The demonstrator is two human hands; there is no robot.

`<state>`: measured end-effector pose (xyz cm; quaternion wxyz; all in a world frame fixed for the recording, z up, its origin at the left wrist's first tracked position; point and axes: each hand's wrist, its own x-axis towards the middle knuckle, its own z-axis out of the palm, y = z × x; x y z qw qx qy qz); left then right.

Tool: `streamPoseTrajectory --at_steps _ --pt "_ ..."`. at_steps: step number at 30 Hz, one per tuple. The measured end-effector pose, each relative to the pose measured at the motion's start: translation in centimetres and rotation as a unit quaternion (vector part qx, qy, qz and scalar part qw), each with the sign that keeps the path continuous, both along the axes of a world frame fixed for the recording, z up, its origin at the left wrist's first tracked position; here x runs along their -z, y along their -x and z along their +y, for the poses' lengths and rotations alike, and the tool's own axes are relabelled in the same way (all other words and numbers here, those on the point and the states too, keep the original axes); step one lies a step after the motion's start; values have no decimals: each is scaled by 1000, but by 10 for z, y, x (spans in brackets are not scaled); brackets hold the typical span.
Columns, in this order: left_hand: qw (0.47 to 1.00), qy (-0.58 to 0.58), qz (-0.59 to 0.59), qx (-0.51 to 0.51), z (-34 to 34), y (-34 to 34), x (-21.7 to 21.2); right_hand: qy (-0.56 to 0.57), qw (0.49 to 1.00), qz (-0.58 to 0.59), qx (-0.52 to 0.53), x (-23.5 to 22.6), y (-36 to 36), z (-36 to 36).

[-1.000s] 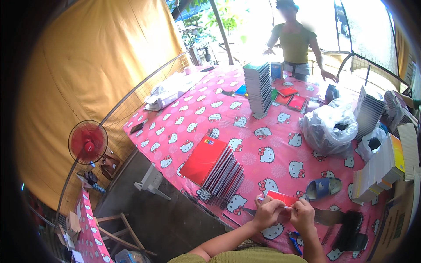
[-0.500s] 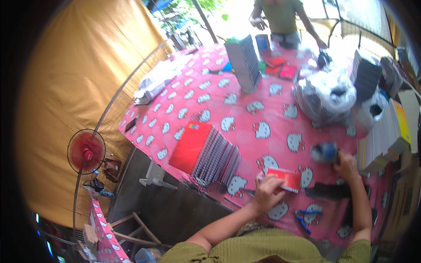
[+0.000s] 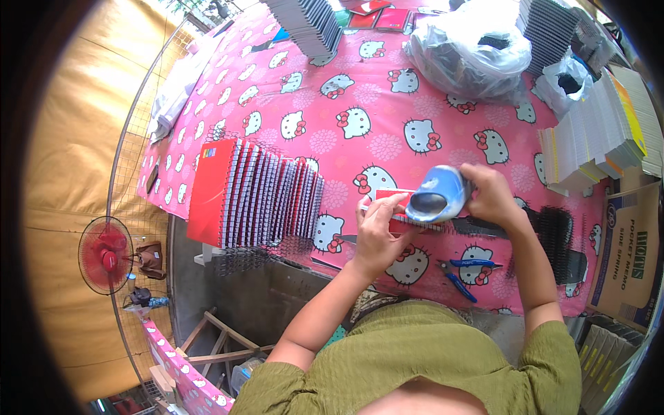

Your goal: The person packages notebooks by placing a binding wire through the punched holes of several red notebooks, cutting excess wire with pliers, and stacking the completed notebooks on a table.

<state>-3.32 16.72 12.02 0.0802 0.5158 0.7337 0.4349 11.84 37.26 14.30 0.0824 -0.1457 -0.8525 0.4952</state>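
"what's in the right hand (image 3: 492, 195)?"
"a blue slipper (image 3: 443, 192), mottled white, dark opening, gripped at one end over a red notebook (image 3: 391, 194)."
"and the left hand (image 3: 379, 232)?"
"lying across that notebook, on the pink tablecloth (image 3: 456, 124); can't tell whether it pinches."

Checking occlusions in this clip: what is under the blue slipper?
Partly visible beneath the blue slipper is a red notebook, with the left hand on it. The part behind the slipper is covered; contact cannot be judged.
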Motion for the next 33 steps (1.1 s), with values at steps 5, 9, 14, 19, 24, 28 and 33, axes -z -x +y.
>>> streamPoseTrajectory --at_steps 5,9,14,19,24,28,33 --pt "999 -28 -3 -27 -8 15 0 -80 996 -35 11 6 20 0" --pt "944 -102 -310 -40 -26 17 29 140 986 82 -35 3 32 1" --pt "884 -144 -445 -13 -33 29 39 -174 984 17 34 1 55 0" --pt "881 -153 -446 -18 -36 36 47 -159 987 -27 8 -9 64 -8" --pt "887 -173 -427 9 -28 35 44 -373 874 -131 282 12 24 35" --pt "873 -167 -459 7 -18 22 34 -357 877 -116 302 30 -22 29" --pt "913 -231 -333 -44 -12 12 8 -253 951 -45 172 5 -76 -80"
